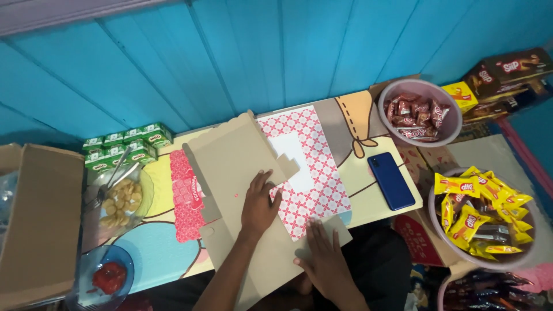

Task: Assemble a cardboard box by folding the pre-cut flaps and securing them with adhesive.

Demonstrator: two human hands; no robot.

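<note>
- Glass bowl (118,198) of crackers sits on the table (167,253).
- Left hand (259,204) lies flat, fingers spread, on unfolded carton (242,173) at table's middle.
- Right hand (325,259) presses flat on its lower flap.
- Blue phone (390,180) lies beside.

Light is coming in pretty even and soft from above here, so nothing is blowing out and nothing is getting lost, except the bottom edge where the person's dark lap is sinking into near black. The blue painted plank wall (276,52) is looking saturated, almost glowing, and it's bending at the top corners since the wide lens is warping the edges. Shadows are staying faint, just a thin soft one under the flat brown-and-red patterned cardboard sheet (259,173). The clear glass bowl of crackers (118,198) is catching small glints. Everything is looking slightly soft and smeary, more so toward the left and right edges.
</note>
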